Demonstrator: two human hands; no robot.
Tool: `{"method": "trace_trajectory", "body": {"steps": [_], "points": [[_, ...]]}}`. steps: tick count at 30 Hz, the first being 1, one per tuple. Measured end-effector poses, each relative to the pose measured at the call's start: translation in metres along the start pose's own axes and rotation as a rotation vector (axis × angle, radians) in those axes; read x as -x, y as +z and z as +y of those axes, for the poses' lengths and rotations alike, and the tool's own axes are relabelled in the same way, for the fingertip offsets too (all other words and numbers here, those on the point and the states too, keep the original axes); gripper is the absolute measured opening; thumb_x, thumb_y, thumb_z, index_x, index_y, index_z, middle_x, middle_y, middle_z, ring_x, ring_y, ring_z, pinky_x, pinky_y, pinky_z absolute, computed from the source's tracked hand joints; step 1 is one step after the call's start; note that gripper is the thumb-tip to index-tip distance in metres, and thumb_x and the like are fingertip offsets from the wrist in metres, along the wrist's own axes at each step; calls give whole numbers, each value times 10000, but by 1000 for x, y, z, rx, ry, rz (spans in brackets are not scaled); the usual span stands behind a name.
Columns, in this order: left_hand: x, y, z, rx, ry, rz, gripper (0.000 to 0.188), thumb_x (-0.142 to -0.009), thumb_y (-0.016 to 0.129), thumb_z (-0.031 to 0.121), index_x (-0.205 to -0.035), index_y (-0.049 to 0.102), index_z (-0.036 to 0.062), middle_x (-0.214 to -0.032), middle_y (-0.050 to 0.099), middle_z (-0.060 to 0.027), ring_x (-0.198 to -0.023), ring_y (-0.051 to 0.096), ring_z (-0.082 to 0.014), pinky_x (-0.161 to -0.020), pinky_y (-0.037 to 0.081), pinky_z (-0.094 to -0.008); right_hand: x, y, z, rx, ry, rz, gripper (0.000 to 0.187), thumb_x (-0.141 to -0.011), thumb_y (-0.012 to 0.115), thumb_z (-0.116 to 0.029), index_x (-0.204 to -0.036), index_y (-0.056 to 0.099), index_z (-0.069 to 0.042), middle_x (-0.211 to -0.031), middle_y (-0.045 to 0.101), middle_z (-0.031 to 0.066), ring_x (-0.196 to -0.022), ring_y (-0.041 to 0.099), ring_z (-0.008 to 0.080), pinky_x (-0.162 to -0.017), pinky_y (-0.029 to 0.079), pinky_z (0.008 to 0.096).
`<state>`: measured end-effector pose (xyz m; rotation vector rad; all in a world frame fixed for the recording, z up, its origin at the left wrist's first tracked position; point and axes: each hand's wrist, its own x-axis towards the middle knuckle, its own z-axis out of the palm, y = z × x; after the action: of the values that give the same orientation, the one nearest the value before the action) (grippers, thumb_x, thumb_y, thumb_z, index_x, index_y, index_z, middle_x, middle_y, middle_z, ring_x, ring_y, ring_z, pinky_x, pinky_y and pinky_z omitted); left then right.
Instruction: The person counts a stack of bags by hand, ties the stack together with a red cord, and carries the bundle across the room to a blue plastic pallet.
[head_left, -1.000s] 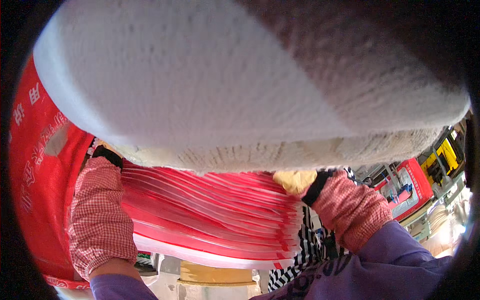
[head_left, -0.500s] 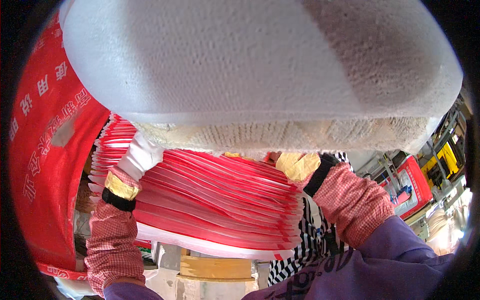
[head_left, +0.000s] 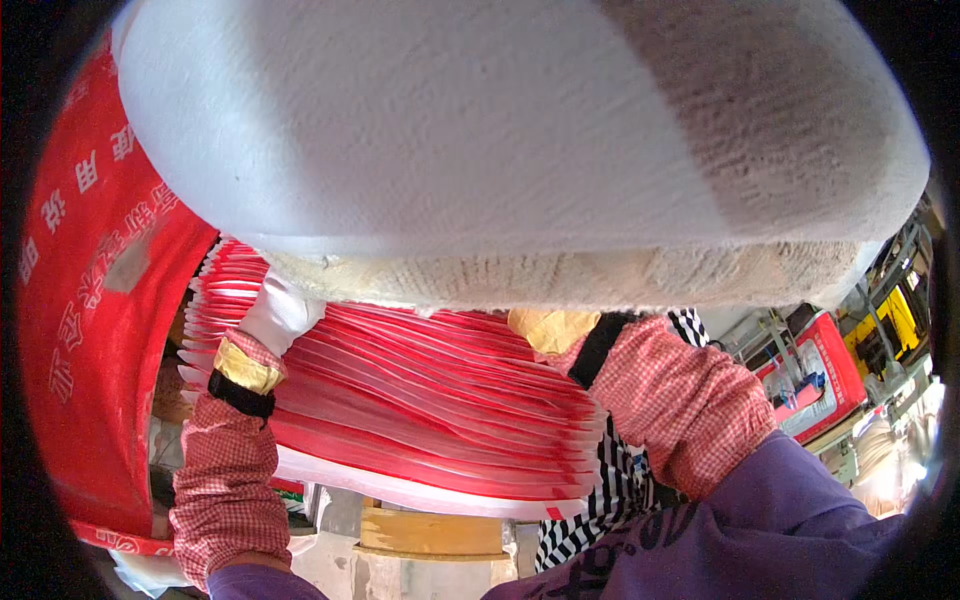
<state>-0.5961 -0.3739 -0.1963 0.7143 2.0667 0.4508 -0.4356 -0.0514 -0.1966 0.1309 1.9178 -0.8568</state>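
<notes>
A large white textured form (head_left: 500, 130) fills the upper part of the view and hides the fingers of both hands. My left hand (head_left: 283, 312), in a white glove with a yellow cuff, rests at the left part of a thick, fanned stack of red-and-white sheets or flat bags (head_left: 430, 410). My right hand (head_left: 553, 330) shows only as a yellowish glove part above the stack's right half. Whether either hand grips a sheet is hidden. Both forearms wear black bands and red-checked sleeve covers.
A big red printed bag or cloth (head_left: 100, 300) stands along the left. Below the stack is a yellow-brown wooden piece (head_left: 432, 534). Striped black-and-white fabric (head_left: 600, 500) lies at the stack's right. Metal racks and a red-edged panel (head_left: 830, 370) stand at the far right.
My right hand and forearm have moved left across the stack. My left hand has stayed almost in place.
</notes>
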Motion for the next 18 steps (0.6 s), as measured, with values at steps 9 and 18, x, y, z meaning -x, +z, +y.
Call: {"method": "trace_trajectory", "body": {"steps": [9,18], "points": [[-6,-9,27,-139,48,43,216,-753,545,103,-936,629,23,-863,637,-196,-816,608,-359,-748,486,-433,-19,21,-32,637,-225,226,238,-888,477,-235,-1033,631,-127,-920,664,76,-851,634,250,-743,493,351],[-13,-29,17,-230,4,-80,256,-906,450,314,-923,647,151,-750,616,-57,-793,561,-272,-761,433,-414,-55,-47,-166,-311,668,2,253,-880,498,-226,-1014,638,-64,-1032,637,125,-981,612,292,-761,503,388]]}}
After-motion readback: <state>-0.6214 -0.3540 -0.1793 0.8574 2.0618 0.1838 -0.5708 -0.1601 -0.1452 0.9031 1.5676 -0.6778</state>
